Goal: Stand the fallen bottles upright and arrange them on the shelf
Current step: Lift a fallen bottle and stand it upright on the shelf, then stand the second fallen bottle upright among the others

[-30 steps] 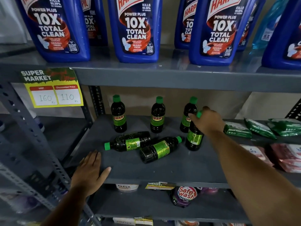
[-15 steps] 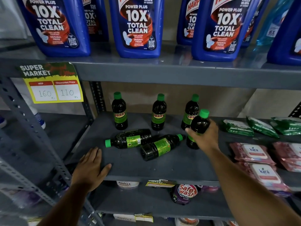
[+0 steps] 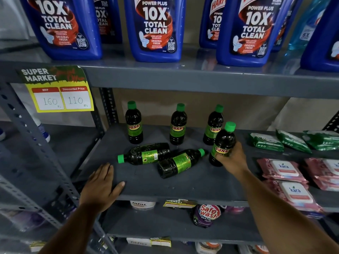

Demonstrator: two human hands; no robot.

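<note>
Three dark bottles with green caps stand in a row at the back of the grey middle shelf: the left bottle, the middle bottle and the right bottle. Two more lie on their sides in front of them: one with its cap pointing left, the other with its cap pointing right. My right hand is wrapped round the lower body of a fourth upright bottle standing on the shelf. My left hand rests flat on the shelf's front left corner.
Big blue cleaner bottles fill the shelf above. Green packets and pink wipe packs lie at the right of the middle shelf. A yellow price tag hangs at the upper left. A perforated grey post runs down the left.
My right hand has slid from the cap of the upright bottle down to its lower body. The left hand and the two lying bottles have stayed put.
</note>
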